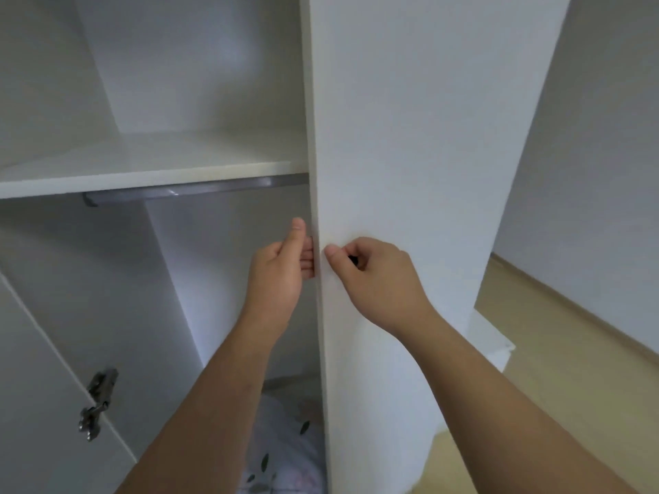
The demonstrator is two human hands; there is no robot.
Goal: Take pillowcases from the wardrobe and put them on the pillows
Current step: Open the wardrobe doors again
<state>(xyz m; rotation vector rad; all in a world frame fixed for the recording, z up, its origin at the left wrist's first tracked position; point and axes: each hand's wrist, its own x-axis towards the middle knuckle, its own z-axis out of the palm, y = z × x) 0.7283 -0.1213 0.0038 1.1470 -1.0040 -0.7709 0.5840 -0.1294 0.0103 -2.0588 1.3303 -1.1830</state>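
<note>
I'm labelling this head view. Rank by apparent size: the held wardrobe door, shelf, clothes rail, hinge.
1. wardrobe door, though nearness to the camera inflates it
2. shelf
3. clothes rail, its right end hidden behind the door
4. hinge

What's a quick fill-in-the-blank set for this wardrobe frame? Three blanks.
The grey metal rail runs right beneath the white wooden ____. The floral-print fabric lies at the ____ of the white wardrobe. The left hand and right hand both grip the tall white ____ at its edge.
Missing: shelf; bottom; door.
</note>
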